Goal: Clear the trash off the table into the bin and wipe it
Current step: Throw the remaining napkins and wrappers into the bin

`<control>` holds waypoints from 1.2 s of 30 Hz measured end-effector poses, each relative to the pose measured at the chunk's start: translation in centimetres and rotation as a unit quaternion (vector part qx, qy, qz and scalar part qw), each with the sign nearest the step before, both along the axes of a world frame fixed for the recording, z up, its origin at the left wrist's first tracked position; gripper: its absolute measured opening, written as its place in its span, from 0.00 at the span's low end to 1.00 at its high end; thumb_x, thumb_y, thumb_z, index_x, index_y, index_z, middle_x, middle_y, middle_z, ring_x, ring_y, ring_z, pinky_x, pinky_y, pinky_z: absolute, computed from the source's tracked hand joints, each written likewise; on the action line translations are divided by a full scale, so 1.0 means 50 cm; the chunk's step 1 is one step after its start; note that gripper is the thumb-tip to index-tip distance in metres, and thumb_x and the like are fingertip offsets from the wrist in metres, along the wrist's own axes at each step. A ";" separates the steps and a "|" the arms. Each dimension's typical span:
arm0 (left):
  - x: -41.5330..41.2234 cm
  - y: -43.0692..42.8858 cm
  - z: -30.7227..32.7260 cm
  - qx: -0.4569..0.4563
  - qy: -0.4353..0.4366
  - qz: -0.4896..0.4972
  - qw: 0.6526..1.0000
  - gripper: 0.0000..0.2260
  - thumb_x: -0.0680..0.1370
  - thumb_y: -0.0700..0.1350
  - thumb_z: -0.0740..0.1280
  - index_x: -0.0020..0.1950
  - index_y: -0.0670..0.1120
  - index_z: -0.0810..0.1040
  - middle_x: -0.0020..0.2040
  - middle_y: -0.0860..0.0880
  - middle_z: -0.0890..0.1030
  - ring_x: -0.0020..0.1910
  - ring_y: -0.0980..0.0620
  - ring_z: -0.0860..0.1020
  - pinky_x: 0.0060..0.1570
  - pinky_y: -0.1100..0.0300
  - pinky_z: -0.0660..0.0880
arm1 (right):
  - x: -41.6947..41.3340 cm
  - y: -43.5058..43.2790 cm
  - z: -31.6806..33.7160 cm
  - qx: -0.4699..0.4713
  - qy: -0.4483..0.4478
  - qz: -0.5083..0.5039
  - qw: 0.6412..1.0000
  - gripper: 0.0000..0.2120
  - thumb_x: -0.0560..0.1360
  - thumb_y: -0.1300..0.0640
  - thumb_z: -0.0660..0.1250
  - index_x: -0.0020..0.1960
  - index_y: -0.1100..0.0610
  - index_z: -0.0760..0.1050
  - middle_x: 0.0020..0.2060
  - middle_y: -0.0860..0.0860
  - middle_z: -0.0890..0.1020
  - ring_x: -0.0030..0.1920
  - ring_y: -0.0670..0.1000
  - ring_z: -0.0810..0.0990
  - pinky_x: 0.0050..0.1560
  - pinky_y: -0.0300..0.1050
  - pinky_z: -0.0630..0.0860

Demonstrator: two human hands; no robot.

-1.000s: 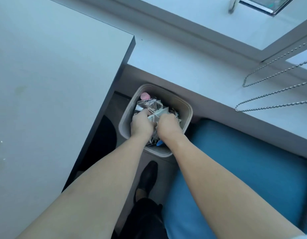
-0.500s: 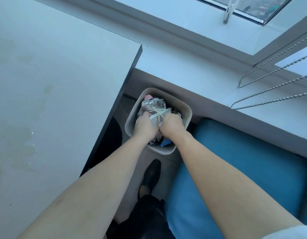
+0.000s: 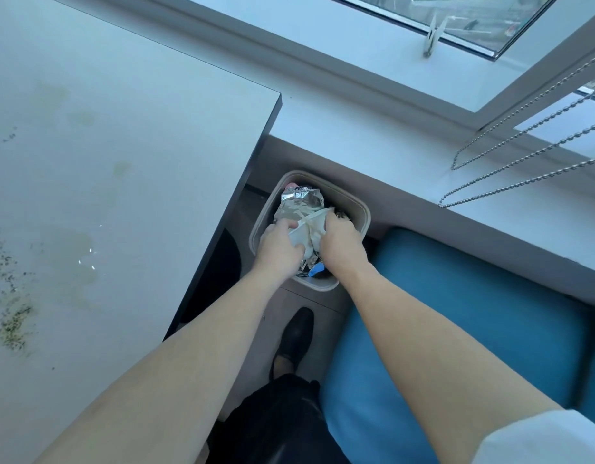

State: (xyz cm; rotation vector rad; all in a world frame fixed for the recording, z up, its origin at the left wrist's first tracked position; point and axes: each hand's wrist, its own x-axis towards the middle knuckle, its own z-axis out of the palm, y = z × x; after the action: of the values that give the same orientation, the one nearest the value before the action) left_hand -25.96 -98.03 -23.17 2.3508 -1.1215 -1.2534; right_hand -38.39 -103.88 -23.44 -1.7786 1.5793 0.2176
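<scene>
White crinkled plastic fills both fists. The left hand (image 3: 278,244) and the right hand (image 3: 340,239) each curl their fingers into the same white wrapper (image 3: 306,229), knuckles up, pressing it onto a wad of crumpled foil (image 3: 301,204). All of it sits inside the beige bin (image 3: 363,212) on the floor, tucked between the table's edge and a blue bench cushion (image 3: 456,313).

To do this well, I would push straight down so the springy foil ends up below the rim. Then I would let go one hand at a time, watching that nothing rides back up.

A blue scrap (image 3: 316,270) shows under the wrists and something pink (image 3: 291,186) at the far rim; neither can be identified. The bin's depth and lower contents are hidden. The table (image 3: 138,155) carries greenish stains (image 3: 71,249) and dark crumbs (image 3: 11,316), so the wiping looks not yet done. Its left part is cut off, and no cloth is in view.
</scene>
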 end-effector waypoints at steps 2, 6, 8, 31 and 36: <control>0.001 0.002 -0.009 0.002 0.000 -0.003 1.000 0.22 0.79 0.42 0.69 0.72 0.50 0.72 0.68 0.45 0.73 0.63 0.45 0.75 0.60 0.52 0.75 | 0.007 0.002 -0.007 -0.004 0.013 0.013 1.000 0.13 0.77 0.68 0.59 0.60 0.61 0.70 0.52 0.61 0.78 0.54 0.65 0.79 0.43 0.49 0.70; 0.004 0.006 -0.016 0.003 -0.007 0.000 1.000 0.21 0.79 0.43 0.69 0.72 0.50 0.72 0.67 0.45 0.73 0.62 0.45 0.75 0.54 0.56 0.72 | 0.015 0.003 -0.013 -0.021 -0.019 -0.056 0.998 0.11 0.77 0.65 0.59 0.59 0.62 0.71 0.53 0.61 0.79 0.54 0.65 0.78 0.44 0.49 0.70; 0.005 0.009 -0.014 0.009 -0.009 -0.003 1.000 0.21 0.79 0.43 0.69 0.73 0.50 0.72 0.67 0.45 0.74 0.62 0.45 0.75 0.55 0.55 0.73 | 0.013 0.004 -0.007 -0.013 -0.061 -0.116 0.991 0.11 0.77 0.66 0.58 0.59 0.62 0.70 0.52 0.61 0.79 0.51 0.63 0.79 0.42 0.49 0.71; 0.023 0.024 0.217 -0.120 0.000 -0.037 0.992 0.25 0.80 0.43 0.67 0.77 0.50 0.67 0.71 0.48 0.72 0.70 0.51 0.70 0.68 0.58 0.68 | 0.023 0.052 0.152 -0.093 -0.150 -0.105 0.979 0.19 0.77 0.65 0.63 0.67 0.58 0.72 0.61 0.55 0.67 0.59 0.55 0.72 0.63 0.53 0.73; 0.057 0.072 0.334 -0.207 -0.040 -0.028 0.977 0.24 0.79 0.40 0.67 0.75 0.49 0.70 0.69 0.54 0.72 0.69 0.55 0.69 0.66 0.67 0.63 | 0.034 0.090 0.242 -0.141 -0.202 -0.057 0.968 0.30 0.73 0.52 0.72 0.73 0.52 0.68 0.65 0.52 0.66 0.65 0.52 0.69 0.68 0.46 0.68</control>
State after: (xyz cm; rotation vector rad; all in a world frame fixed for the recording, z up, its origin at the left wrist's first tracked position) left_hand -23.10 -94.43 -6.48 2.0805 -1.3345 -0.8428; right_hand -36.70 -99.36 -11.36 -1.7925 1.4554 -0.4209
